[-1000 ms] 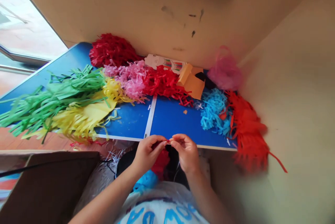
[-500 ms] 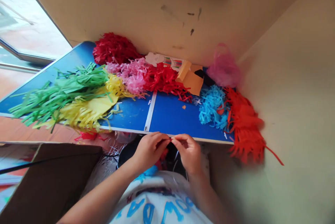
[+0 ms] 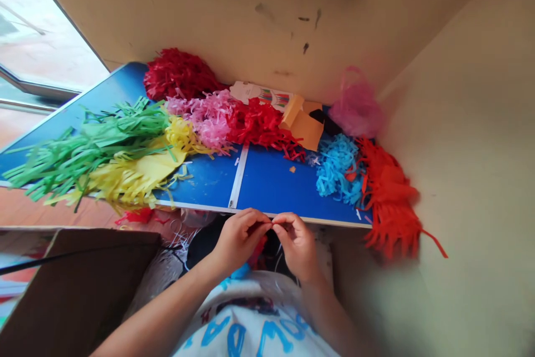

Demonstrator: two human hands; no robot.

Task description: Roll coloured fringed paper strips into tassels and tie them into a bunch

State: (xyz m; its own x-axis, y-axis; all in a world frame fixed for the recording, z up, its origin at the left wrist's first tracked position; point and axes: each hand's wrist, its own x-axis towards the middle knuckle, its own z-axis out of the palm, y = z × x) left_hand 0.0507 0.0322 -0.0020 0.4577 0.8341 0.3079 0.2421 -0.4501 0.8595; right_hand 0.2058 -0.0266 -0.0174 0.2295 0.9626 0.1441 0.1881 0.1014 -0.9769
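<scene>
My left hand (image 3: 242, 239) and my right hand (image 3: 296, 243) meet at the fingertips just in front of the table's near edge. Both are pinched closed, thumb against forefinger. Whatever lies between the fingertips is too small to make out. Beyond them is the blue table (image 3: 284, 184) with a white strip across it. Fringed paper lies along it: green (image 3: 96, 142), yellow (image 3: 137, 173), pink (image 3: 209, 117), red (image 3: 259, 126) and light blue (image 3: 338, 170). Orange-red fringe (image 3: 390, 201) hangs over the right end.
A dark red fringed bundle (image 3: 179, 76) sits against the wall. Near it are a printed white card (image 3: 251, 91), a folded orange paper (image 3: 307, 131) and a sheer pink bag (image 3: 355, 103). A brown box (image 3: 92, 279) stands at my left, with white shreds (image 3: 156, 276) beside it.
The view has shifted slightly, so the table and papers sit a little further left. My fingertips stay pinched together; a dark red speck seen between them before is now hard to see.
</scene>
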